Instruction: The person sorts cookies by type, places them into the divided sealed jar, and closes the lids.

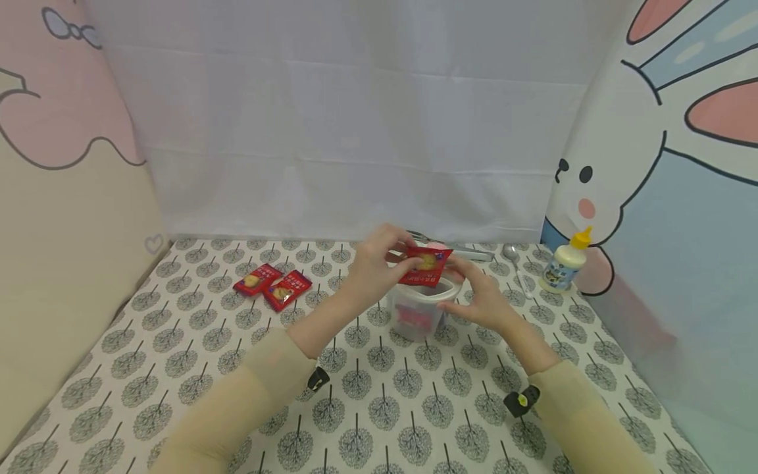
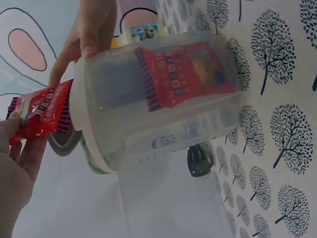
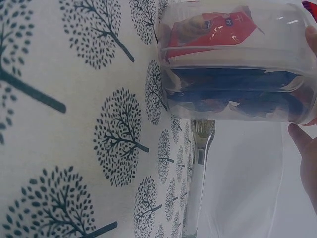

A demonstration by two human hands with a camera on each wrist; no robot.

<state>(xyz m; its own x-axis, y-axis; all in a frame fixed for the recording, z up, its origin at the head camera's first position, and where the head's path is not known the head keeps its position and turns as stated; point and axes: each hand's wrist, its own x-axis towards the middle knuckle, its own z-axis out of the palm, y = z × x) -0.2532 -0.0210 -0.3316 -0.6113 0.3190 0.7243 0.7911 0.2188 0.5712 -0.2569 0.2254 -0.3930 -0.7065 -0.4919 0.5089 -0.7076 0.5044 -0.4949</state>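
My left hand (image 1: 376, 260) pinches a red snack packet (image 1: 428, 264) just above the mouth of a clear plastic container (image 2: 119, 134). My right hand (image 1: 485, 299) grips the container near its rim, thumb on the near side and fingers around the far side. Through the container wall, another red packet (image 2: 195, 74) with a biscuit picture shows. Something dark blue (image 3: 233, 87) also lies inside; its kind is unclear. Two more red packets, one (image 1: 258, 279) touching the other (image 1: 287, 289), lie flat on the table to the left.
Behind the container lies a utensil with a pale handle (image 1: 474, 254), partly hidden. A metal spoon (image 1: 516, 266) lies to the right, beside a squeeze bottle (image 1: 562, 266) with a yellow nozzle. A tree-print cloth (image 1: 355, 415) covers the table. White fabric (image 1: 355, 118) hangs behind.
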